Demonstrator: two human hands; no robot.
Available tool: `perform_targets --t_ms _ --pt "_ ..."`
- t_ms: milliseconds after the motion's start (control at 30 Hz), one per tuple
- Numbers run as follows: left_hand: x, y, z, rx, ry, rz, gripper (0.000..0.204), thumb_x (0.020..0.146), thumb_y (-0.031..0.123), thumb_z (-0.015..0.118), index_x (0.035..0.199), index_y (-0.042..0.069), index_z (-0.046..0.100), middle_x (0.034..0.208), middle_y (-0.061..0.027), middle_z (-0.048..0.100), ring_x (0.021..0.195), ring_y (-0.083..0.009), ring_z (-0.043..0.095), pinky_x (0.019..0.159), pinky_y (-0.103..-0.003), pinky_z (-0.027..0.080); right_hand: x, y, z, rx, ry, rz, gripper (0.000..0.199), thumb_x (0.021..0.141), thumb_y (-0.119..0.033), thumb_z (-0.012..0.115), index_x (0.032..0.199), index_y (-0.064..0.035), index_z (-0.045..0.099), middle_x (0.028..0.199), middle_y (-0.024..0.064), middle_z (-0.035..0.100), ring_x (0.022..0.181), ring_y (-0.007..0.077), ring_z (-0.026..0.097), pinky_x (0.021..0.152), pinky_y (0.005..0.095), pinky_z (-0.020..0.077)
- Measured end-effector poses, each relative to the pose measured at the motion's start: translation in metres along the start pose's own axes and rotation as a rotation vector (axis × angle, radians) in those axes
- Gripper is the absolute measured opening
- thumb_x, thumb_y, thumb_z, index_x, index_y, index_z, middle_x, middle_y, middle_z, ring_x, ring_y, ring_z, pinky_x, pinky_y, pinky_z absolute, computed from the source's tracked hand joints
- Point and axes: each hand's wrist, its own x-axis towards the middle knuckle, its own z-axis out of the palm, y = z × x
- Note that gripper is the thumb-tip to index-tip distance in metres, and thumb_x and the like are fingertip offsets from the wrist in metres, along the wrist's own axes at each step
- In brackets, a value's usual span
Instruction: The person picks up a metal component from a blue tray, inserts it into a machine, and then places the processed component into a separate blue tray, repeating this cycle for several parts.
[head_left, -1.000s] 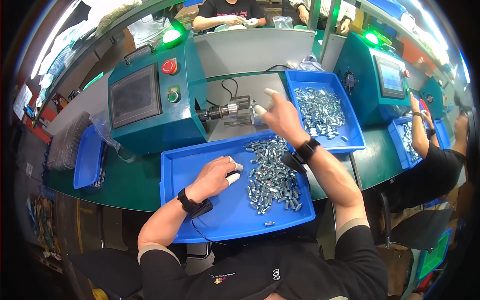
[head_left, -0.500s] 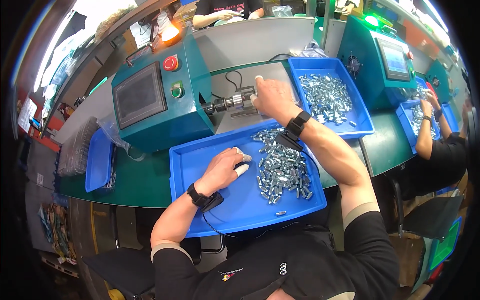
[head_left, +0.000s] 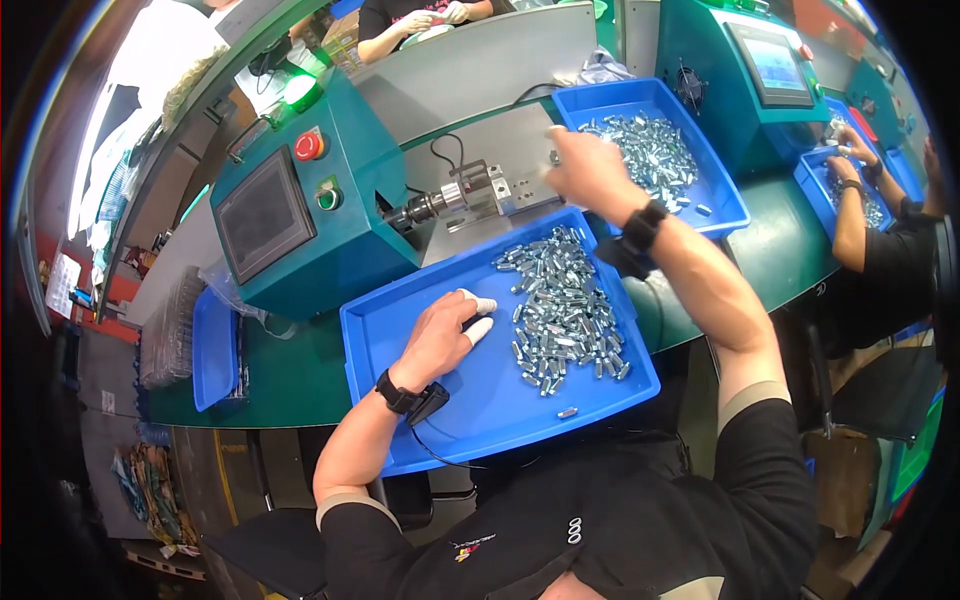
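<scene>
— Teal-painted metal first: the machine (head_left: 300,215) with its dark screen stands beyond the left hand (head_left: 440,335), and its chuck spindle (head_left: 455,200) pokes out toward the right hand (head_left: 590,175).

— And the trays?

— The near blue tray (head_left: 420,420) lies under the left hand; the far blue tray (head_left: 720,190) sits just past and to the right of the right hand. Both hold small silvery metal fittings; the near heap (head_left: 565,310) lies between the two forearms.

— What are the hands doing?

— The left hand rests loosely curled on the near tray, white-capped fingertips (head_left: 483,305) pointing at the heap, seemingly holding nothing. The right hand is raised beside the spindle's block, fingers pinched together; it is blurred, so whether a fitting is between them cannot be told.

— Which step, then?

— Judging by that, the right hand is serving the spindle, loading or unloading a piece. The next move likely calls for the left fingers to single out one fitting from the heap.
</scene>
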Motion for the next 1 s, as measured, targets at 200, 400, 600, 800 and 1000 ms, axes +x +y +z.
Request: perform_targets --t_ms 200,400,600,800,1000 --pt "0.03 0.018 0.007 0.031 -0.022 -0.027 0.026 0.096 0.011 0.078 0.121 0.005 0.077 0.101 -0.0126 0.071 0.092 -0.0321 0.069 0.083 -0.041 0.055 -0.035 0.102 -0.007 0.086 0.523 0.091 0.056 0.096 -0.032 0.079 0.143 -0.0043 0.065 0.112 0.0181 0.077 0.103 0.038 0.074 0.091 0.0492 0.0577" --pt "0.06 0.013 0.03 0.151 0.047 0.125 0.027 0.094 0.012 0.078 0.121 0.006 0.075 0.098 -0.0138 0.069 0.092 -0.0355 0.067 0.081 -0.046 0.054 -0.073 0.066 0.009 0.466 0.484 -0.021 0.054 0.095 -0.016 0.08 0.145 -0.0038 0.064 0.113 0.0136 0.078 0.091 0.0268 0.075 0.076 0.0376 0.06" --pt "0.069 0.033 0.028 0.245 -0.01 0.134 0.024 0.093 0.013 0.076 0.116 0.006 0.074 0.097 -0.0142 0.068 0.094 -0.0372 0.066 0.081 -0.049 0.053 -0.089 0.062 0.009 0.606 0.489 0.038 0.053 0.096 -0.014 0.079 0.146 -0.0034 0.064 0.111 0.0123 0.078 0.08 0.0209 0.073 0.067 0.0327 0.0583" --pt "0.072 0.03 0.029 0.375 -0.057 0.174 0.028 0.092 0.01 0.073 0.12 0.008 0.073 0.093 -0.0129 0.065 0.094 -0.0368 0.065 0.081 -0.05 0.053 -0.092 0.063 0.006 0.654 0.448 0.055 0.051 0.095 -0.013 0.078 0.144 -0.0022 0.066 0.109 0.0135 0.079 0.075 0.0195 0.072 0.065 0.0318 0.057" --pt "0.07 0.032 0.028 0.395 -0.056 0.151 0.021 0.093 0.011 0.077 0.113 0.006 0.074 0.096 -0.013 0.069 0.095 -0.0359 0.068 0.082 -0.047 0.055 -0.094 0.063 0.011 0.683 0.446 0.059 0.049 0.095 -0.012 0.079 0.141 -0.001 0.068 0.108 0.0139 0.079 0.074 0.0187 0.071 0.065 0.0311 0.0567"
